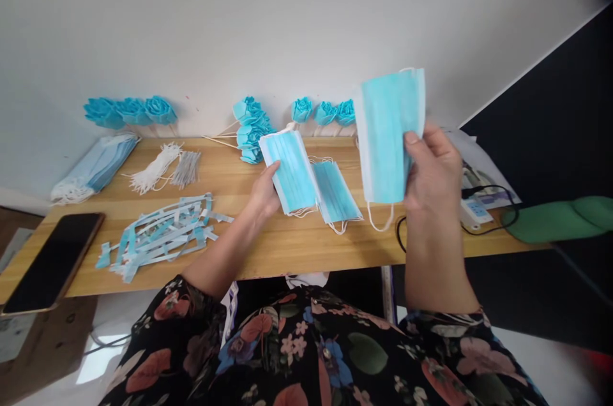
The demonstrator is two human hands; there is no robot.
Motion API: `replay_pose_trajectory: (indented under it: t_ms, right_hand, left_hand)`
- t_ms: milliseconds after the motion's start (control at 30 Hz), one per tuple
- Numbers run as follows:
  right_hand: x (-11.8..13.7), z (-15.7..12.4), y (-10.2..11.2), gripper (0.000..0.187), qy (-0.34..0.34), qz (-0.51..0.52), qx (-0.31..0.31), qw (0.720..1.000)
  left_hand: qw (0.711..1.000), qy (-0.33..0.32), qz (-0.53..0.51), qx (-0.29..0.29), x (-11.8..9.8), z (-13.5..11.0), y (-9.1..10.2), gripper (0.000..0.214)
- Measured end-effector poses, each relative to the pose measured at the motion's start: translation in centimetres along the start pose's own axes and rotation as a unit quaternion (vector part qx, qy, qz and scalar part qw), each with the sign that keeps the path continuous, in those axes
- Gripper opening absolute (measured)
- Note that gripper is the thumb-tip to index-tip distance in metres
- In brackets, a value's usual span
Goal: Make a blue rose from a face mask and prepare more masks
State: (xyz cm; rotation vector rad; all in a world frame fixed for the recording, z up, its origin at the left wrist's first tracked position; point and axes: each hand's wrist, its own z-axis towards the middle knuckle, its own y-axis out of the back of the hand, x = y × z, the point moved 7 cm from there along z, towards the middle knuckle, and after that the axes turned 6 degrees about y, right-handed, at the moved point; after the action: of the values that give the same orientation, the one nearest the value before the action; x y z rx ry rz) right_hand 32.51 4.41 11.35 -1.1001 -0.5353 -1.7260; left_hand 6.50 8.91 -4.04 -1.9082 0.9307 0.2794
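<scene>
My right hand (433, 166) is raised over the right part of the table, closed on the right edge of a blue face mask (387, 138) whose white ear loop dangles below. My left hand (266, 191) grips the left edge of a small stack of blue face masks (290, 171), tilted upward above the wood. Just right of that stack, more blue masks (335, 192) lie on the table with their ear loops sticking out. Part of these lying masks is hidden behind the stack in my left hand.
Blue mask flowers on sticks (253, 128) stand along the wall. On the left are a pile of masks (98, 166), white cords (156, 168), grey strips (186, 168), cut strips (165, 233) and a phone (52, 262). A power strip (474, 213) with a black cable lies right.
</scene>
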Motion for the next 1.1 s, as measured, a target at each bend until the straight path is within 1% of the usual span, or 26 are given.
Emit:
replay_pose_trajectory:
  t_ms: [67,133,200,267,300,333,367,433,467,500,567,633,700,767,900,1000,1100]
  right_hand:
    - [0.3,-0.1,0.3,0.027,0.008,0.019,-0.016,1.0]
    - [-1.3,-0.8,0.4,0.033,-0.008,0.018,-0.019,1.0]
    - [-4.3,-2.0,0.5,0.04,-0.047,-0.006,-0.007,0.999]
    - [-7.7,-3.5,0.5,0.039,-0.078,-0.053,0.019,0.995]
    - [-9.2,-4.1,0.5,0.039,-0.093,-0.091,0.045,0.99]
    - [-10.2,-4.7,0.4,0.04,-0.092,-0.149,0.077,0.982]
    - [-10.4,-4.9,0.3,0.04,-0.062,-0.214,0.095,0.97]
    - [-9.5,-5.0,-0.2,0.041,0.016,-0.3,0.123,0.946]
    - [-8.7,-4.9,-0.6,0.041,0.044,-0.313,0.132,0.94]
    - [-8.1,-4.8,-1.2,0.042,0.05,-0.301,0.143,0.941]
    - [-7.6,-4.6,-2.4,0.043,-0.001,-0.233,0.167,0.958]
    - [-7.8,-4.7,-3.9,0.042,-0.057,-0.175,0.189,0.965]
    - [-8.3,-5.1,-5.2,0.038,-0.092,-0.154,0.201,0.963]
    - [-8.9,-5.6,-5.8,0.032,-0.11,-0.165,0.196,0.96]
    - [-9.2,-5.8,-5.6,0.036,-0.109,-0.18,0.156,0.965]
    - [-8.9,-5.7,-5.6,0.034,-0.104,-0.177,0.166,0.965]
    - [-8.3,-5.5,-5.7,0.036,-0.072,-0.209,0.183,0.958]
  left_hand:
    - [1.0,-0.005,-0.01,-0.011,-0.5,0.0,0.2,0.037]
    - [1.0,-0.012,-0.021,-0.017,-1.1,-0.1,0.3,0.039]
    - [0.999,-0.019,-0.028,-0.016,-1.6,-0.2,0.3,0.042]
    - [0.999,-0.029,-0.028,-0.01,-2.1,-0.4,0.3,0.044]
    - [0.999,-0.034,-0.027,-0.006,-2.3,-0.5,0.2,0.045]
    - [0.999,-0.039,-0.027,-0.004,-2.5,-0.6,0.1,0.045]
    - [0.999,-0.041,-0.027,-0.001,-2.5,-0.8,0.0,0.045]
    - [0.999,-0.034,-0.024,0.013,-2.2,-1.0,-0.5,0.045]
    - [0.999,-0.023,-0.02,0.023,-1.8,-1.2,-0.8,0.044]
    - [0.999,-0.009,-0.015,0.033,-1.3,-1.3,-1.1,0.043]
    - [0.998,0.025,0.001,0.051,0.0,-1.6,-1.7,0.042]
    - [0.997,0.052,0.015,0.06,1.3,-1.8,-2.0,0.041]
    - [0.995,0.066,0.026,0.065,2.4,-1.8,-2.2,0.04]
    - [0.994,0.067,0.035,0.075,3.0,-1.8,-2.3,0.039]
    - [0.992,0.047,0.043,0.113,3.2,-1.8,-2.7,0.035]
    - [0.991,0.028,0.045,0.122,2.9,-1.9,-2.9,0.028]
    - [0.992,0.027,0.046,0.113,2.8,-1.9,-2.8,0.025]
